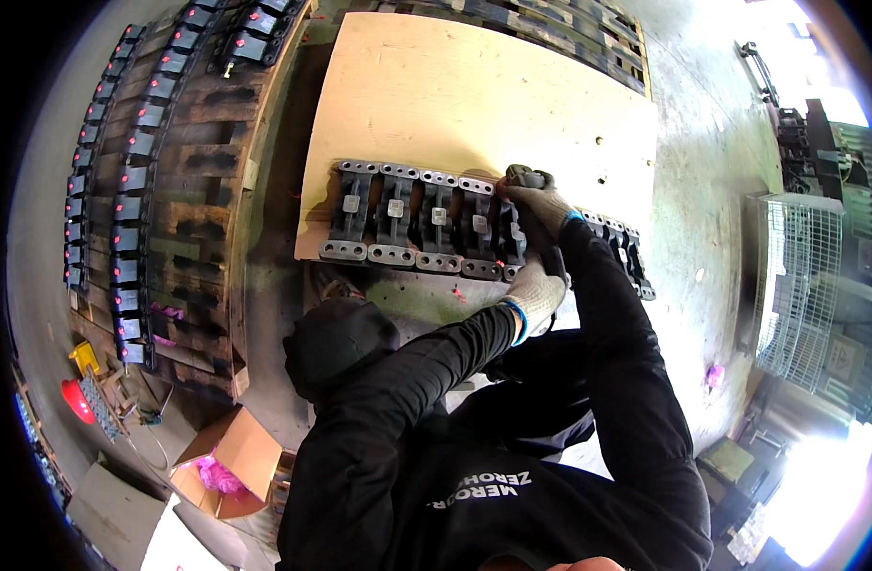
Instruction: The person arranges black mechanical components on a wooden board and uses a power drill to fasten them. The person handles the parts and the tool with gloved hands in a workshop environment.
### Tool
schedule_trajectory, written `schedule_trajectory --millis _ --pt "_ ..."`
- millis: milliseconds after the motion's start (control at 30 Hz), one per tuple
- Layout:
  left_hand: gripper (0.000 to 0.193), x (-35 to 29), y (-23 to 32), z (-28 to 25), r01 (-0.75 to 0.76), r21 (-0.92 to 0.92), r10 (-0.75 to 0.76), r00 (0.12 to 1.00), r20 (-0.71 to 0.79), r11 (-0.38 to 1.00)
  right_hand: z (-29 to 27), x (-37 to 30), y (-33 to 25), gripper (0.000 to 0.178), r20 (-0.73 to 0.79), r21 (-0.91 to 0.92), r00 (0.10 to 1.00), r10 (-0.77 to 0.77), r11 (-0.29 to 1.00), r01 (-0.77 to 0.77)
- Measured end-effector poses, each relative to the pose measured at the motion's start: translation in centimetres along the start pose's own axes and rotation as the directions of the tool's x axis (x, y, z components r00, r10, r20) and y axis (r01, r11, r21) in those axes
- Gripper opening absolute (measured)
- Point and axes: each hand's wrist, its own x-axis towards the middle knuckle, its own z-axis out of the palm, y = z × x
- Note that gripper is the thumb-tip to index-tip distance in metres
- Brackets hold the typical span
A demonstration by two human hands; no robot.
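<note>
The link (547, 246) in hand sits over the near half of the board (465, 90), right of its middle, beside the row (439, 217) laid along that near half. The right hand (543, 198) has its fingers curled around the link's far end; the left hand (536, 291) is at its near end, nearest the board's close edge, but its fingers are hidden, so whether they grip I cannot tell.

To handle this link well, I judge, both ends should bear equal load, the holes should face their neighbours squarely, and fingertips should stay out of the gaps between links, where they could be pinched.

Counted: one board; one row on it, with five links showing left of the arms and about three beyond the right forearm, the rest covered. Left of the board, one pallet (212, 171) carries three strips (141, 190); past its far edge, another pallet (588, 38). One carton (253, 457) lies near-left of the board, one wire cage (802, 285) right of it.
</note>
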Motion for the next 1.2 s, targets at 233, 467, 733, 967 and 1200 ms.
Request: schedule_trajectory --millis 233,467,733,967,1200 --pt "0.055 0.5 -0.5 0.5 -0.029 -0.031 0.028 0.999 -0.047 0.999 -0.2 1.0 0.5 0.109 0.051 0.039 0.998 -0.034 0.999 0.032" --pt "0.053 1.5 -0.9 0.7 -0.120 -0.160 0.115 0.992 -0.042 0.980 -0.6 2.7 1.7 0.101 -0.026 -0.025 0.999 -0.048 0.999 0.047" --pt "0.065 0.6 -0.3 0.0 -0.128 -0.094 0.128 0.992 -0.004 0.987 -1.9 2.5 1.7 0.106 0.103 -0.062 0.995 0.001 0.998 0.005" --pt "0.058 -0.3 -0.3 0.2 -0.092 -0.134 0.092 0.996 -0.008 0.987 -0.3 1.4 1.9 0.100 0.007 0.049 1.000 -0.005 0.999 0.005" --pt "0.057 3.7 -4.0 0.7 -0.121 -0.279 0.140 0.989 0.050 0.953 -0.5 0.8 1.2 0.097 0.020 0.035 0.999 0.034 0.999 -0.035"
